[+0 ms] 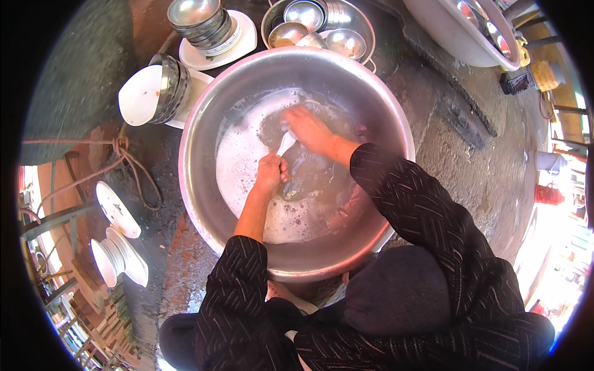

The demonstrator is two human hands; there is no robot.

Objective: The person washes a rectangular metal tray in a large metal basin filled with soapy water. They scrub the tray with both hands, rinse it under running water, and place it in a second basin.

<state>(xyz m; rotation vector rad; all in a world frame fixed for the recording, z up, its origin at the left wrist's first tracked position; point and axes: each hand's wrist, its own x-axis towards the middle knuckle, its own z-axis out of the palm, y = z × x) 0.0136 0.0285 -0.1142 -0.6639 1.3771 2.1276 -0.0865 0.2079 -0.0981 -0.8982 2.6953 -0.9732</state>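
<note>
A large round metal basin holds murky water with white suds. Over the water near its middle, my left hand is closed around one end of a white spoon, which slants up and to the right. My right hand is at the spoon's other end, its fingers blurred by motion; whether they grip the spoon or something else is unclear. Part of the spoon's upper end is hidden by the right hand. What lies under the suds cannot be made out.
Beyond the basin stand stacked metal bowls on a white plate, and a metal pan of bowls. More bowls lean at the left, above a knotted rope and white plates. A large pale tub is at upper right.
</note>
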